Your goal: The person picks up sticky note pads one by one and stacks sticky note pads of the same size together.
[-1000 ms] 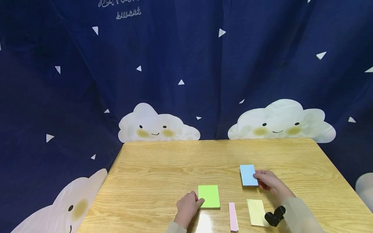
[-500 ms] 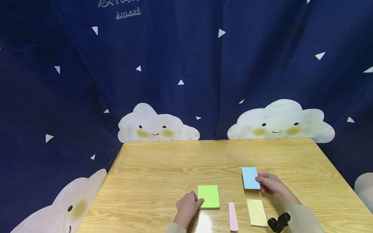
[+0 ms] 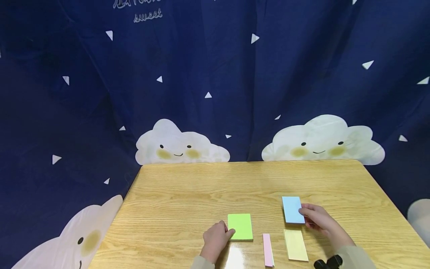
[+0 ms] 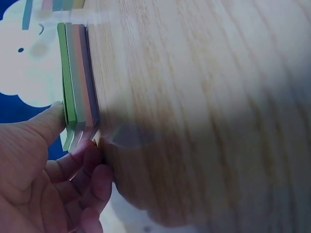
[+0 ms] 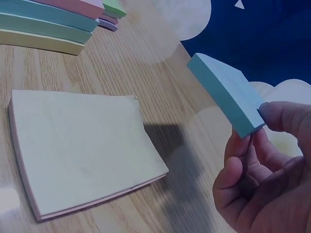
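My right hand point(image 3: 319, 220) pinches a light blue sticky note pad point(image 3: 292, 210) by its right edge, thumb on top. In the right wrist view, that blue pad point(image 5: 228, 94) is tilted and held up off the table. My left hand point(image 3: 216, 238) grips the left edge of a bright green sticky note pad point(image 3: 240, 226). The left wrist view shows this green pad point(image 4: 68, 77) on top of other coloured layers, the thumb on the green face and a fingertip at the lower edge. Just nearer than the blue pad lies a pale yellow pad point(image 3: 296, 245), with a thin pinkish layer beneath it.
A narrow pink strip stack point(image 3: 268, 249) lies between the green and yellow pads; the right wrist view shows its several coloured layers point(image 5: 48, 26). The wooden table point(image 3: 188, 194) ends at a dark blue curtain point(image 3: 188, 56) with cloud prints.
My right hand has moved nearer and slightly right with the blue pad, bringing it close to the yellow pad's far edge. The left hand and the green pad stay in place.
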A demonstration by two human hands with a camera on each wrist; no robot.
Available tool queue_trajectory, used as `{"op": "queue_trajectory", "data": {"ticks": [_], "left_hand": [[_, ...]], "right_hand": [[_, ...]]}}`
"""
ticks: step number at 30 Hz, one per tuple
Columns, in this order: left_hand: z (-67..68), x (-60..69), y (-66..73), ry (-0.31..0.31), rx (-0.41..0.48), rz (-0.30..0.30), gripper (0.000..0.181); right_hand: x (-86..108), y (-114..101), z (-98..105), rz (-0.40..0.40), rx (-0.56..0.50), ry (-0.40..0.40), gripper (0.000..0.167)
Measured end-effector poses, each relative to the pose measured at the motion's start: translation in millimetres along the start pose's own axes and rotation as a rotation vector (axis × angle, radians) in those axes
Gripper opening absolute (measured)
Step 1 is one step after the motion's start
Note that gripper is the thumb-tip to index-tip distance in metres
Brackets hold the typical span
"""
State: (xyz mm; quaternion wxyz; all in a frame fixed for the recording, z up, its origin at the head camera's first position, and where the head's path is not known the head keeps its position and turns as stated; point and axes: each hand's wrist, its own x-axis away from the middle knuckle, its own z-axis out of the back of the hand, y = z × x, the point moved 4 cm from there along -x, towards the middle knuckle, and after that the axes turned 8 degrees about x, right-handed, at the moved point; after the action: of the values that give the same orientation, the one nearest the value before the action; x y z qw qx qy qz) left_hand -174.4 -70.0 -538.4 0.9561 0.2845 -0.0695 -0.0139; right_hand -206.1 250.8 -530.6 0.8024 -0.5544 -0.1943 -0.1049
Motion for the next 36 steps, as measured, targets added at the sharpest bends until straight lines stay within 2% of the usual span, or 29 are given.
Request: {"op": "queue_trajectory", "data": {"ticks": [18, 27, 36], "left_hand": [[6.8, -0.1, 7.6, -0.047, -0.061, 0.001, 0.027], [7.5, -0.5, 9.0, -0.009, -0.092, -0.019, 0.021], [7.4, -0.6, 7.8, -0.023, -0.084, -0.004, 0.021]], "right_hand": [[10.9, 6.4, 5.8, -0.007, -0.050, 0.014, 0.049], [11.3, 8.2, 7.0, -0.015, -0.063, 0.023, 0.050], [16.2, 7.2, 6.8, -0.013, -0.072, 0.015, 0.052]]}}
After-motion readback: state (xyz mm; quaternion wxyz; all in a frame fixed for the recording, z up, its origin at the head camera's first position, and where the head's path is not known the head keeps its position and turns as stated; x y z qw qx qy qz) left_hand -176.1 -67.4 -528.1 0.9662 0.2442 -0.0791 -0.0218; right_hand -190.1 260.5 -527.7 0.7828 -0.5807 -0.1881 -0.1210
